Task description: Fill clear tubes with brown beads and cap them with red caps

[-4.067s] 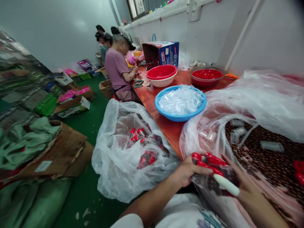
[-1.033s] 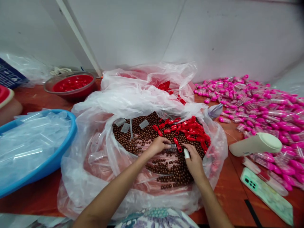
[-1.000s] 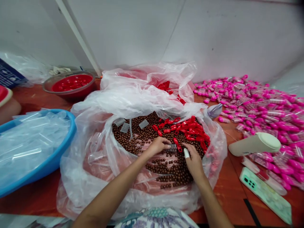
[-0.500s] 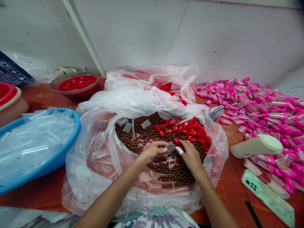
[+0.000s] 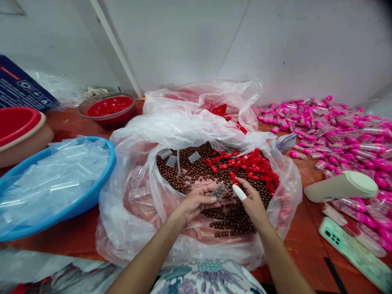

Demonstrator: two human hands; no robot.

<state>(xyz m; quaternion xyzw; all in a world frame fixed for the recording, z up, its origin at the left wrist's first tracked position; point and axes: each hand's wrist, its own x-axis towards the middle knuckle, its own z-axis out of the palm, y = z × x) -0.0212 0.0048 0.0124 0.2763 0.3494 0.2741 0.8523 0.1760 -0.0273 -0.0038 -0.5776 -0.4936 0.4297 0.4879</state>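
Between its thumb and fingers, my left hand point(image 5: 196, 202) pinches a small clear plastic tube point(image 5: 219, 192) with brown beads showing inside. Close on its right, my right hand point(image 5: 250, 200), with a white cover on one finger, is closed on a red plastic cap point(image 5: 233, 178). Both hands are over a white plastic bag point(image 5: 122, 228) spread open around loose brown beads point(image 5: 202, 163). A heap of red caps point(image 5: 255, 163) lies on the beads at the right. Several clear empty pieces point(image 5: 171, 161) rest on the beads at the back left.
On the left stands a blue basin point(image 5: 112, 157) of clear plastic sleeves point(image 5: 70, 175). Behind it are a bowl of red pieces point(image 5: 108, 107) and stacked red and cream basins point(image 5: 18, 126). At right lie pink-capped tubes point(image 5: 346, 143), a pale bottle point(image 5: 339, 188) and a phone point(image 5: 352, 249).
My right hand has lifted a red cap from the heap's edge and holds it up beside the tube. My left hand has turned slightly, palm more upward. The whole view has shifted a little.
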